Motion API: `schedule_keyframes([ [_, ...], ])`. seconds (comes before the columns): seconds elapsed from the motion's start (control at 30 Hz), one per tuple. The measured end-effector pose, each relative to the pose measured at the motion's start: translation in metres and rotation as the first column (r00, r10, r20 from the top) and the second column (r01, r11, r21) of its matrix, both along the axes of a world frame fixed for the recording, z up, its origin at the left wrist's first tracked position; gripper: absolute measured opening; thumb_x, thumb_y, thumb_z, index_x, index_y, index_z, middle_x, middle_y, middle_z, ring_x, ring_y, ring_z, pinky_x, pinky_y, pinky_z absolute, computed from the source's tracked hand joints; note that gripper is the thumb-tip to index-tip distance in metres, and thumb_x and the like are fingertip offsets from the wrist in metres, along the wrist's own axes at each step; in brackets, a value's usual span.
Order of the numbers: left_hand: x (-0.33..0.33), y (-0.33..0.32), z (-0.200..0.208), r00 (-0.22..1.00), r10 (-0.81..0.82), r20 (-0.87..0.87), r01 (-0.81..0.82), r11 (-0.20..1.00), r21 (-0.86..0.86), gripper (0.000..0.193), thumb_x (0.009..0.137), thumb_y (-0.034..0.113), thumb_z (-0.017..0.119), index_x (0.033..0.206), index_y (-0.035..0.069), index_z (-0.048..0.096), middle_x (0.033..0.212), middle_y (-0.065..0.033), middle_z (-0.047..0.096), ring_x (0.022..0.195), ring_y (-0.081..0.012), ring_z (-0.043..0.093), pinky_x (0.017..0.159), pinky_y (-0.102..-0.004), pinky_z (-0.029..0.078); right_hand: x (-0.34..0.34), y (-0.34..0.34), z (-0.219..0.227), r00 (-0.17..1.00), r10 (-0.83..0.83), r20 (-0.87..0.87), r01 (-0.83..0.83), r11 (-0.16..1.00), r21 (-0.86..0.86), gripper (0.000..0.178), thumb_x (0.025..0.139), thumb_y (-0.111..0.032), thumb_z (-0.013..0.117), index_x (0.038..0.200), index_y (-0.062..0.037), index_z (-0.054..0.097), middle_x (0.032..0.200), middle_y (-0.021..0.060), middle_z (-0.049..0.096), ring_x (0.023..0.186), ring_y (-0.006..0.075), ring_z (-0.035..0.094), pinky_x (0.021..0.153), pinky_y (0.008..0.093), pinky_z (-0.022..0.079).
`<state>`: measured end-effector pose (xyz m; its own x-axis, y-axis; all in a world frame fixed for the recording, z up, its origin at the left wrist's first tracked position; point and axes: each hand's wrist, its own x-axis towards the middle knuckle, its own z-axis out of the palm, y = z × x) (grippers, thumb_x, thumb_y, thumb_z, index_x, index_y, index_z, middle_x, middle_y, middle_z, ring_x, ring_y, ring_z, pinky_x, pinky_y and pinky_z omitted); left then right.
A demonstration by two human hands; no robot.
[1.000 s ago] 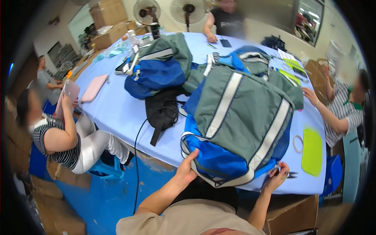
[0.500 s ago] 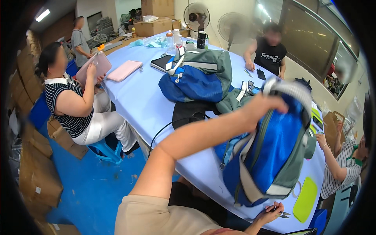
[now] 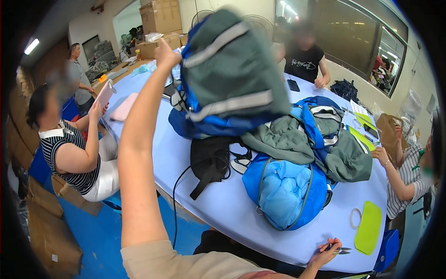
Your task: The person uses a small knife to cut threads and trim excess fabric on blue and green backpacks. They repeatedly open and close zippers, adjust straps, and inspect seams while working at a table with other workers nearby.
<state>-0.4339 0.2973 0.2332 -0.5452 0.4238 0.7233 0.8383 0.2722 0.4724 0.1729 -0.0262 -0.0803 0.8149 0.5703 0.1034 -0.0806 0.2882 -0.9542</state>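
Fingers of the left hand (image 3: pixel 167 55) hold the big green bag (image 3: pixel 227 69) up high, past the black pouch (image 3: pixel 208 160); those of the right hand (image 3: pixel 327 251) curl around snips (image 3: pixel 343 251) to the pouch's right. The bag could slip and flop down, because just one hand holds it up.

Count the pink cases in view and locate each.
2: one case held by the seated person at left, another case on the table, partly behind the raised left arm. The bag may hide others.
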Motion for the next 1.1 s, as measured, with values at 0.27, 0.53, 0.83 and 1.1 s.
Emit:
schedule_keyframes([
  [0.27,0.127,0.032,-0.098,0.768,-0.624,-0.144,0.530,0.746,-0.404,0.062,0.085,0.062,0.031,0.134,0.025,0.038,0.145,-0.0105,0.021,0.135,-0.0331,0.009,0.105,-0.0572,0.006,-0.002,0.004,0.001,0.998,0.004,0.061,0.000,0.998,-0.062,0.031,0.095,-0.034,0.037,0.092,-0.0052,0.048,0.075,0.0039,0.048,0.042,0.0039,0.031,0.040,0.0157,0.031],
  [0.53,0.116,0.204,-0.170,0.859,-0.461,-0.221,0.237,0.742,-0.627,0.058,0.087,0.055,0.030,0.138,0.026,0.029,0.146,-0.0042,0.020,0.135,-0.0285,0.016,0.102,-0.0618,0.008,-0.005,-0.010,0.001,0.985,-0.067,0.158,0.094,0.982,-0.165,0.029,0.096,-0.033,0.038,0.093,-0.0060,0.048,0.072,0.0046,0.049,0.039,0.0044,0.031,0.038,0.0190,0.035],
  [0.83,-0.034,0.416,-0.414,0.605,-0.180,-0.776,-0.061,0.961,-0.271,0.051,0.086,0.027,0.036,0.136,0.019,0.033,0.146,-0.0017,0.016,0.133,-0.0283,0.017,0.100,-0.0615,0.020,-0.007,0.091,0.051,0.919,0.207,0.337,-0.157,0.973,-0.170,0.026,0.095,-0.025,0.040,0.094,-0.0020,0.052,0.078,0.0075,0.056,0.040,0.0036,0.033,0.040,0.0202,0.039],
  [1.1,0.079,0.229,-0.172,-0.050,-0.550,0.834,0.760,0.521,0.389,0.069,0.087,0.062,0.029,0.124,0.006,0.047,0.115,-0.0144,0.055,0.106,-0.0228,0.050,0.092,-0.0360,0.035,-0.047,0.317,0.102,0.557,0.383,0.737,-0.409,0.899,-0.158,0.028,0.088,-0.018,0.053,0.110,-0.0025,0.056,0.094,0.0077,0.062,0.061,0.0094,0.054,0.057,0.0228,0.046],
])
